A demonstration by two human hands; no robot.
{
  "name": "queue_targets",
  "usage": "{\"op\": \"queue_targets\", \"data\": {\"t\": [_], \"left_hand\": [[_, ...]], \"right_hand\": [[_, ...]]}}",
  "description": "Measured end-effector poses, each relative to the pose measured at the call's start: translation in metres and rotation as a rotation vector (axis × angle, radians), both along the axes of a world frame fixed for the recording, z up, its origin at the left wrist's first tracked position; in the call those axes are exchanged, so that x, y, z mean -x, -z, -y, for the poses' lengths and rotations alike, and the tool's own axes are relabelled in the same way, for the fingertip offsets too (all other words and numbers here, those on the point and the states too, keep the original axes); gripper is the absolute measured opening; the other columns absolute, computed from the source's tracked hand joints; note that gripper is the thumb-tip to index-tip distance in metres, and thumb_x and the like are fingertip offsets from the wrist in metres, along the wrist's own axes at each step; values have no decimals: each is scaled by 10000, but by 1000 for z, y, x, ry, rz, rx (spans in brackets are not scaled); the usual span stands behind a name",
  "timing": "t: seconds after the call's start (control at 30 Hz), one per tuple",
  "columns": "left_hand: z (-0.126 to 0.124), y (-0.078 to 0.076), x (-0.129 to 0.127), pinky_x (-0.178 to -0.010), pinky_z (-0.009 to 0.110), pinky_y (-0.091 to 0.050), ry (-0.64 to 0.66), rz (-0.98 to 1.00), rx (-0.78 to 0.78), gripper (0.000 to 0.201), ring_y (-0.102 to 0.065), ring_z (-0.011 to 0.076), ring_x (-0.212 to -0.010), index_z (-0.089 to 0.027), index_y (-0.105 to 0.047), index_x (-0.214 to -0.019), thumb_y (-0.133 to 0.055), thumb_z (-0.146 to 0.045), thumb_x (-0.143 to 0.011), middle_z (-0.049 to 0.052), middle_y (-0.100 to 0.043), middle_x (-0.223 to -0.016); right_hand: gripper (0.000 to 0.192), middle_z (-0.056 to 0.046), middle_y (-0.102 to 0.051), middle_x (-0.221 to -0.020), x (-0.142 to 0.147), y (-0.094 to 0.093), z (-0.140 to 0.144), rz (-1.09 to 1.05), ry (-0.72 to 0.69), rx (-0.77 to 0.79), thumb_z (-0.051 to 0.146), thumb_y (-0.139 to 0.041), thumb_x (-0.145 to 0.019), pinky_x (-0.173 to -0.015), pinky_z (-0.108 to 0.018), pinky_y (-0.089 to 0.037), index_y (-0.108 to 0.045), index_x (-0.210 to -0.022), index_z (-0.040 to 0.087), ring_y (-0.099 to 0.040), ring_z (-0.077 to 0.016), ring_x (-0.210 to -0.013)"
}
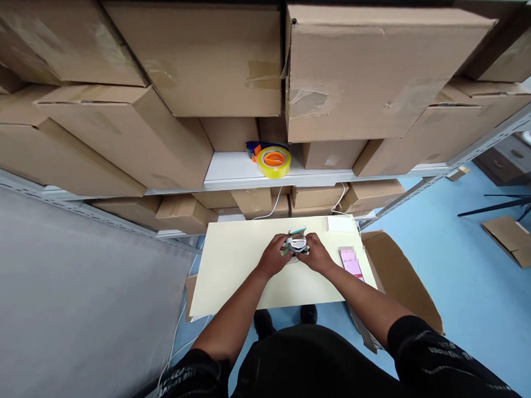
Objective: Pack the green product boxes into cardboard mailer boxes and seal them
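Silvery and small, the round gadget [297,243] sits pinched between both hands over the far middle of the pale table [237,270]. From the left, the left hand [274,255] has its fingers curled closed on the gadget, and the right hand [316,254] closes on it from the other side; what the gadget is stays too small to tell. Just right of the grip a phone [351,263] with a pink screen lies flat on the table. Beyond the grip, on the shelf [229,171], rests a yellow tape roll [274,161] among stacked cardboard boxes [365,71].
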State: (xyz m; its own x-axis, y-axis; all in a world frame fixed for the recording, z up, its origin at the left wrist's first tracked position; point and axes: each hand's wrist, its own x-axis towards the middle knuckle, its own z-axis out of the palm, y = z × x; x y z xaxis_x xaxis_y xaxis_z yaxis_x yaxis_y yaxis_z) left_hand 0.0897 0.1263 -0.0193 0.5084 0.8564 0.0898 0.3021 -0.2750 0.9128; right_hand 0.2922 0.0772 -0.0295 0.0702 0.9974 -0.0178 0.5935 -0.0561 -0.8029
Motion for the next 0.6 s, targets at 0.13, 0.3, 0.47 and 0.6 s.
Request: {"op": "queue_targets", "data": {"t": [0.13, 0.3, 0.47, 0.6], "left_hand": [[-4, 12, 3, -980, 393, -613, -19, -47, -40, 453, -629, 224, -1204, -238, -670, -1255, -679, -113, -820, 83, -585, -1332], [-5, 15, 5, -1052, 436, -576, -11, -116, -67, 405, -618, 248, -1247, -214, -700, -1204, -670, -109, -814, 105, -605, -1335], [-4, 8, 5, -1065, 449, -562, -30, -134, 15, 565, -628, 245, -1248, -233, -571, -1409, -641, -134, -857, 105, -603, -1410], [-4, 4, 8, -1097, 469, -533, -42, -126, 69, 660, -622, 257, -1287, -263, -486, -1480, -647, -121, -856, 96, -620, -1432]], "right_hand": [[488, -61, -588, -1149, 3, -4, 1, -22, -2, -30, 193, -750, -717, -908, -396, -573, -652, -1193, 240, -644, -238, -1023], [514, -54, -595, -1144, 6, -8, 3, 34, -22, -25, 214, -749, -754, -951, -417, -562, -638, -1255, 255, -645, -243, -1040], [559, -62, -577, -1164, 8, -7, 6, 84, -18, -12, 236, -752, -790, -902, -419, -574, -598, -1325, 276, -639, -233, -972], [374, -64, -564, -1140, 10, -5, 8, 104, -17, -7, 265, -750, -809, -884, -414, -574, -649, -1168, 240, -633, -226, -944]]}}
